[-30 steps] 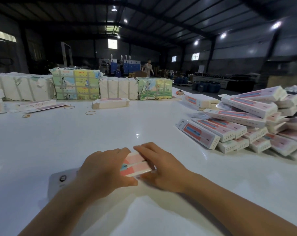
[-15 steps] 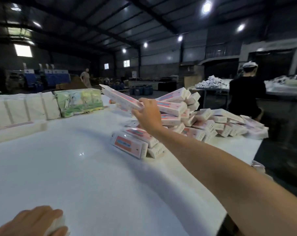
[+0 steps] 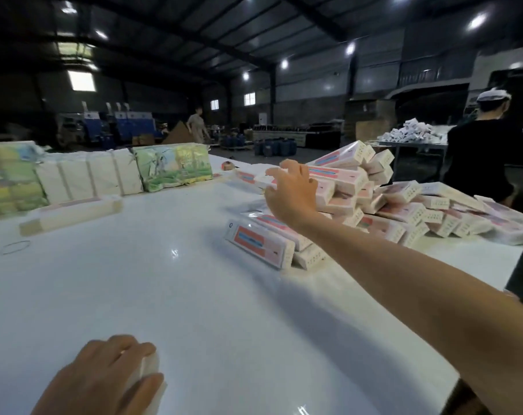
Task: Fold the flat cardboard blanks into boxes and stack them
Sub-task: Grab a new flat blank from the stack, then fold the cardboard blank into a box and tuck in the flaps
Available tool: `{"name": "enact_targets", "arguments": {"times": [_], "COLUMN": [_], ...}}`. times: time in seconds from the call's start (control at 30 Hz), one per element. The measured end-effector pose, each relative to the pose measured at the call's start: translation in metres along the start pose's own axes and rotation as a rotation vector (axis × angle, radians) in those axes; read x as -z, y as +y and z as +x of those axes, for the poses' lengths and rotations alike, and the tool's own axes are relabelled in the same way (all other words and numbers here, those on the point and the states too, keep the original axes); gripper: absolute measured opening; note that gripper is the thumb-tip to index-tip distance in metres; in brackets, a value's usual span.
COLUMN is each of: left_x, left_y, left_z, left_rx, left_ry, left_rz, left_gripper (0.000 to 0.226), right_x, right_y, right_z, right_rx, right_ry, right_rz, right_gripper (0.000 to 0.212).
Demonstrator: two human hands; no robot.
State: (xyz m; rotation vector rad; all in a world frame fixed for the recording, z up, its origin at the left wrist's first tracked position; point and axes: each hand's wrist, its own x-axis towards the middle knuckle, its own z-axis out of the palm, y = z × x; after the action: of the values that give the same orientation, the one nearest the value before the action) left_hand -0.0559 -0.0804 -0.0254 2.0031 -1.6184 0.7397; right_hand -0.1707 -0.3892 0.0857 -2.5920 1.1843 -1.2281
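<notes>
Since half a second ago, my right hand (image 3: 291,190) is no longer lifting the long pink-and-white box (image 3: 261,180) clear above the heap; it is now setting it down onto the top of the pile of folded boxes (image 3: 374,202), and my view is swinging a little back to the left. My fingers are spreading and loosening over the box, so I am judging the grip to be letting go, though the palm is hiding the contact and I cannot tell whether any fingertip is still pinching the edge. I am reaching far across the surface (image 3: 194,295) because the pile is sitting at its far right side, where finished boxes are leaning on one another.

My left hand (image 3: 104,375) is staying low near me, fingers and thumb curling round the pale stack of flat blanks (image 3: 148,368), probably keeping it steady for the next one. Most of that stack is hidden under the hand and blurred.

Wrapped bundles (image 3: 170,167) are lining the back edge, a rubber band (image 3: 16,247) is lying at the left, and a person in black (image 3: 487,157) is standing partly cut off at the right.
</notes>
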Motion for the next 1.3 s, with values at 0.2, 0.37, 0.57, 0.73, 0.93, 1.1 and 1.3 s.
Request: {"name": "enact_targets", "arguments": {"times": [0.2, 0.37, 0.57, 0.73, 0.93, 1.1, 1.3], "left_x": [0.016, 0.016, 0.034, 0.101, 0.188, 0.200, 0.200], "left_y": [0.018, 0.015, 0.011, -0.043, -0.124, -0.145, -0.149], "left_z": [-0.012, -0.013, -0.009, -0.003, -0.094, -0.154, -0.147], "left_rx": [0.342, 0.359, 0.584, 0.842, 1.261, 1.418, 1.503], "left_ry": [-0.203, -0.115, -0.239, -0.247, -0.483, -0.622, -0.541], "left_rz": [-0.146, -0.210, -0.230, -0.082, 0.394, 0.541, 0.499], "left_gripper": [0.026, 0.018, 0.018, 0.025, 0.059, 0.098, 0.082], "right_x": [-0.015, -0.037, -0.036, -0.039, -0.046, -0.046, -0.040], "right_y": [-0.113, -0.116, -0.115, -0.115, -0.113, -0.115, -0.114], "right_z": [-0.135, -0.185, -0.186, -0.186, -0.185, -0.186, -0.186], "right_rx": [0.426, 0.563, 0.564, 0.531, 0.540, 0.533, 0.539], "right_ry": [-0.509, -0.562, -0.565, -0.547, -0.514, -0.499, -0.533], "right_rz": [0.359, 0.155, 0.210, 0.277, 0.278, 0.276, 0.283], "right_gripper": [0.026, 0.026, 0.022, 0.016, 0.015, 0.014, 0.015]}}
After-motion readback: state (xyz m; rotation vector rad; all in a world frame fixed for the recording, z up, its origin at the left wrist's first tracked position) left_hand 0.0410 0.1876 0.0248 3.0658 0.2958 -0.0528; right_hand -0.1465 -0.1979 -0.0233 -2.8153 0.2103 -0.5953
